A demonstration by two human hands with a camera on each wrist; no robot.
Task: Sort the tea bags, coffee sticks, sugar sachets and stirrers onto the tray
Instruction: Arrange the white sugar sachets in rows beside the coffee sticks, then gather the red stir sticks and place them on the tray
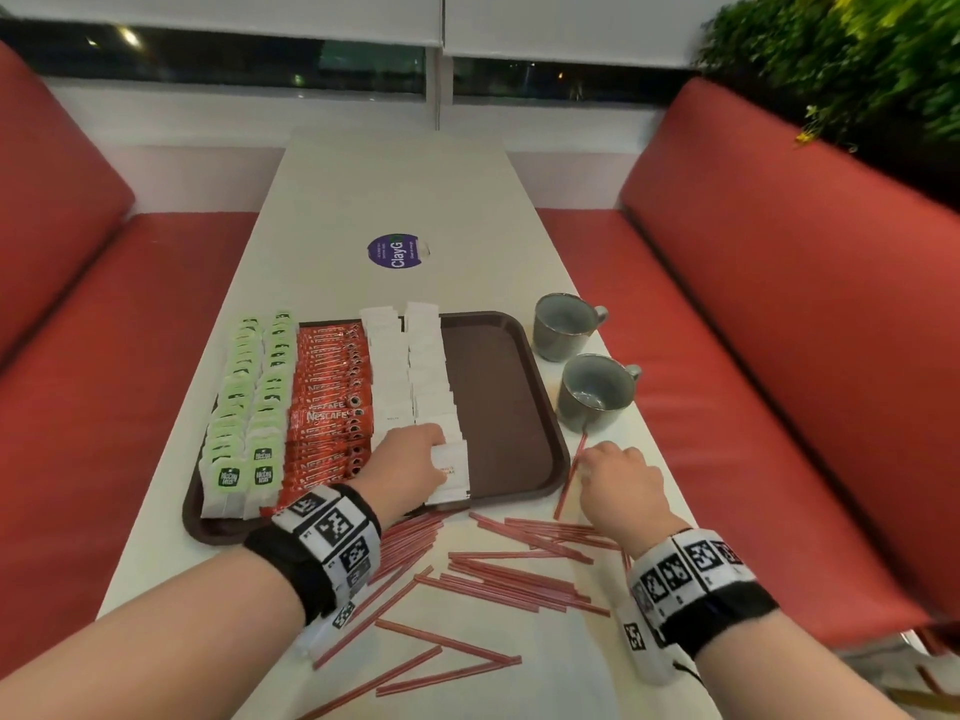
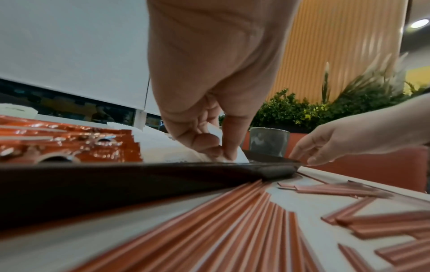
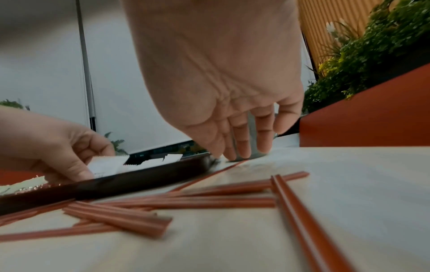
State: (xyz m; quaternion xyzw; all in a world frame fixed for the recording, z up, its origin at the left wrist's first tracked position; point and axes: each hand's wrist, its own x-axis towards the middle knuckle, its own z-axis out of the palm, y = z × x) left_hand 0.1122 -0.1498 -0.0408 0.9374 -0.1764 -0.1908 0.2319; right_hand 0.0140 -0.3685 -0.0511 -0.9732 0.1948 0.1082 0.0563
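Note:
A brown tray (image 1: 498,407) holds green tea bags (image 1: 249,397) at its left, red coffee sticks (image 1: 332,397) beside them, then white sugar sachets (image 1: 410,376); its right part is bare. My left hand (image 1: 439,459) pinches a white sachet (image 2: 239,156) at the near end of the sachet rows, low over the tray. My right hand (image 1: 587,459) reaches down just right of the tray, its straight fingertips (image 3: 242,154) touching the table at a red stirrer (image 1: 570,478). Several more stirrers (image 1: 509,579) lie scattered in front of the tray.
Two grey cups (image 1: 563,327) (image 1: 595,389) stand right of the tray, the nearer one just beyond my right hand. A purple sticker (image 1: 397,252) lies further up the white table. Red benches (image 1: 779,356) flank both sides, and plants fill the far right.

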